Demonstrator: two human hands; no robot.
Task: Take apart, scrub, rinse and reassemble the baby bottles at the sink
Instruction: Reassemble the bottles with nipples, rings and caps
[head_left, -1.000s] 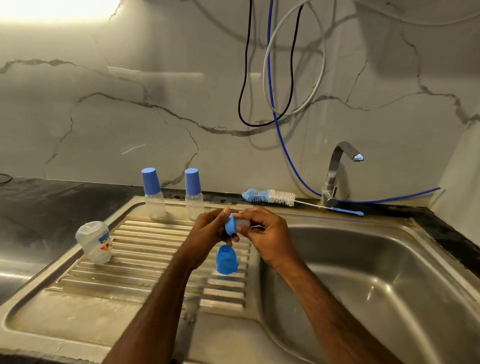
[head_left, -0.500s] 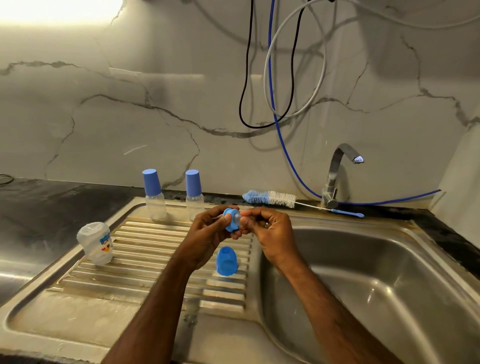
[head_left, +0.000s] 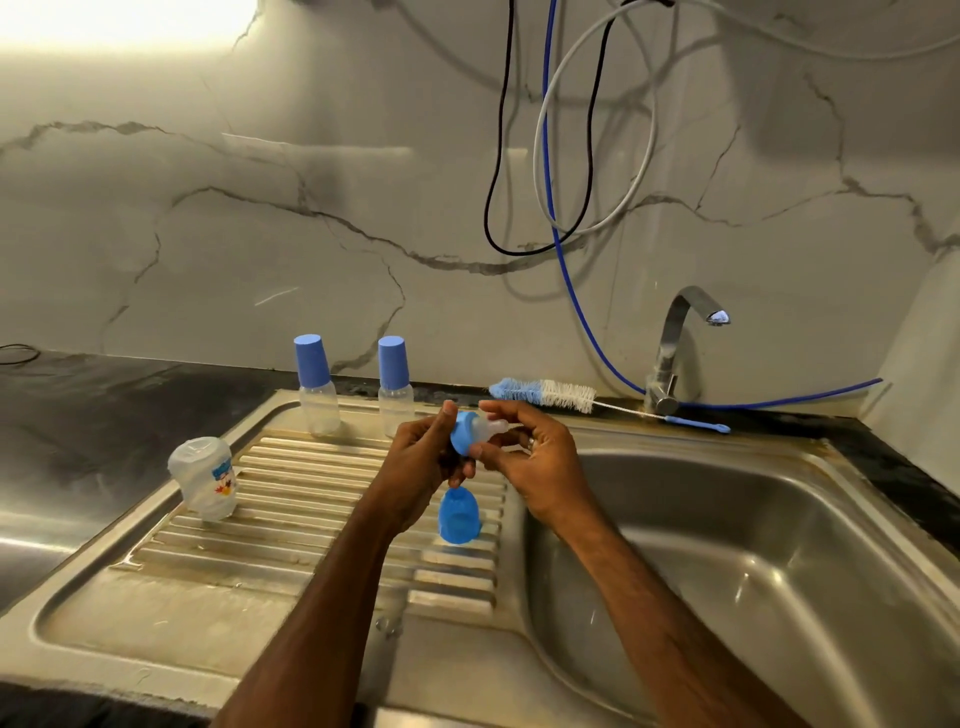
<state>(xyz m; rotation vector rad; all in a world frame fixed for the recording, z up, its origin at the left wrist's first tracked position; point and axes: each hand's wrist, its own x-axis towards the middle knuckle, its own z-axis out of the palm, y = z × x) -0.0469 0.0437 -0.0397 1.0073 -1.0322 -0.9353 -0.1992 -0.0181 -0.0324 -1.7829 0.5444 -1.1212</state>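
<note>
Above the drainboard: left hand gripping blue collar, right hand pinching its clear teat; blue cap standing below; bare bottle left; two capped bottles far; brush by the tap.

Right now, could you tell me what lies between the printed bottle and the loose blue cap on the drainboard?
Only bare ribbed drainboard lies between printed bottle and blue cap, head view.
</note>
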